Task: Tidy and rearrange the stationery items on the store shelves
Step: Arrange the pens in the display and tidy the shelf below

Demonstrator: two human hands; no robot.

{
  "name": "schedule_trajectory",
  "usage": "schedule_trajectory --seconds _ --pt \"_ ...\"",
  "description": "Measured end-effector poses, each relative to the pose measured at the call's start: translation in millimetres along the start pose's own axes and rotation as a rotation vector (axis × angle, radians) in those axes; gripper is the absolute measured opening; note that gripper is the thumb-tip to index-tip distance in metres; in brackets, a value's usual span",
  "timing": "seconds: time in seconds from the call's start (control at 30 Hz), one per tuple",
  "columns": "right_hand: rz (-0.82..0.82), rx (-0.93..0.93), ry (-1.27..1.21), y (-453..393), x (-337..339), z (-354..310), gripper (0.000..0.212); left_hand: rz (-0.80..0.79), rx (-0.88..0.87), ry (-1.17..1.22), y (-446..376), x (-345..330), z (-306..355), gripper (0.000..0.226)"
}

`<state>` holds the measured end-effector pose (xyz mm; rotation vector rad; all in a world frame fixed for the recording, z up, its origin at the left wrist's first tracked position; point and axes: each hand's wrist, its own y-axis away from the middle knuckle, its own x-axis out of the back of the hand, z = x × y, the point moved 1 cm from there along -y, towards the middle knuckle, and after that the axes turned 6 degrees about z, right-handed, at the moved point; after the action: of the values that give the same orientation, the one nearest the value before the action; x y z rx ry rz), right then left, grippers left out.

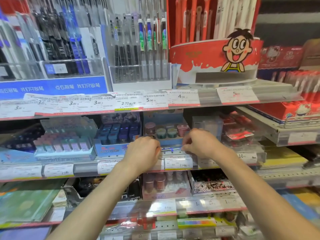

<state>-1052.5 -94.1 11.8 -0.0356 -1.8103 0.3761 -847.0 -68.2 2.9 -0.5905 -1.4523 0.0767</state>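
Clear plastic, blue-marked: a pen (171,149) held level between two hands, just in front of the tape-roll display box (164,118) on the middle shelf (86,168). Left hand (142,152) curled round the pen's left end, knuckles up; right hand (200,142) pinching its right end with bent fingers, thumb side hidden. Just below the pen, a white price tag (178,164) on the middle shelf's rail. Behind the pen, inside the box, round tape rolls (167,131), pink and green, standing in rows. Left of the box, a blue carton of small blue and purple items (117,134), too blurred to name. Right of the box, red packets (237,134) in a clear tray. Above the box, on the upper shelf, a clear pen holder (140,73) with upright pens, and to its right a red round display stand with a cartoon boy (237,51).
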Motion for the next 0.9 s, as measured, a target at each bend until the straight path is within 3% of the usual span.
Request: schedule_trajectory --seconds 0.3,0.47,0.57,0.73,0.9 --pt "-0.039 0.067 -0.067 0 3 1 0.018 -0.015 0.019 0.103 0 2 -2 0.027" --pt "0.093 0.085 -0.216 11 18 5 0.018 -0.030 0.010 0.149 -4 5 -3 0.020" --pt "0.156 0.011 -0.421 19 26 9 0.013 0.061 -0.025 0.200 -6 5 -3 0.028" --pt "0.277 -0.169 -1.064 30 20 2 0.009 0.199 -0.011 0.308 -4 4 3 0.027" --pt "0.381 -0.336 -1.409 35 -5 -27 0.025 0.281 0.018 0.453 13 -4 3 0.019"
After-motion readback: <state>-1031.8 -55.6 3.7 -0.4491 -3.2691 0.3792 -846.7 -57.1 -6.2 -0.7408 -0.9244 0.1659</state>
